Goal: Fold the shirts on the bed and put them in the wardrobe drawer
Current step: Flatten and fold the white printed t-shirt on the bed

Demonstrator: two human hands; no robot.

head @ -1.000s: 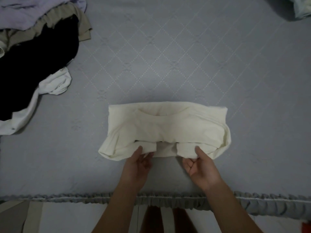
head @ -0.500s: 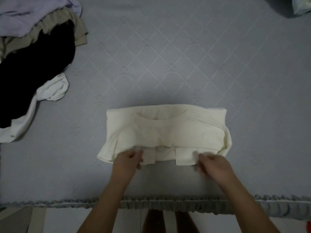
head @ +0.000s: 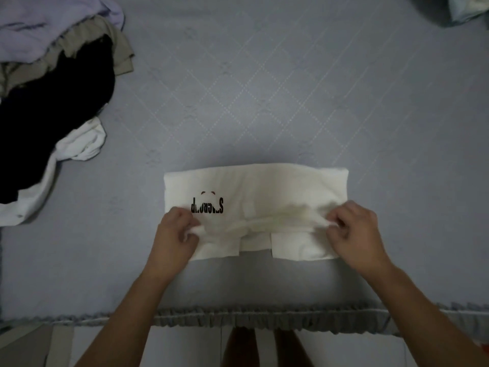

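A cream shirt (head: pixel 277 189) lies folded into a wide band on the grey quilted bed (head: pixel 264 88), near its front edge. Black upside-down lettering with a small red mark shows on its left half. My left hand (head: pixel 176 230) pinches the cloth at the band's left front. At the right front my right hand (head: pixel 354 233) grips a bunched fold of the same shirt. Two sleeve ends stick out below the band between my hands. The wardrobe drawer is not in view.
A heap of unfolded clothes (head: pixel 53 102), lilac, tan, black and white, lies at the bed's left. Another pale bundle (head: pixel 468 6) sits at the top right corner. The bed's ruffled edge (head: pixel 264 317) runs along the front, with floor below.
The shirt's upper layer has been folded over toward me, hiding the collar and showing the printed side. Both hands moved apart to the band's ends and now grip the cloth.
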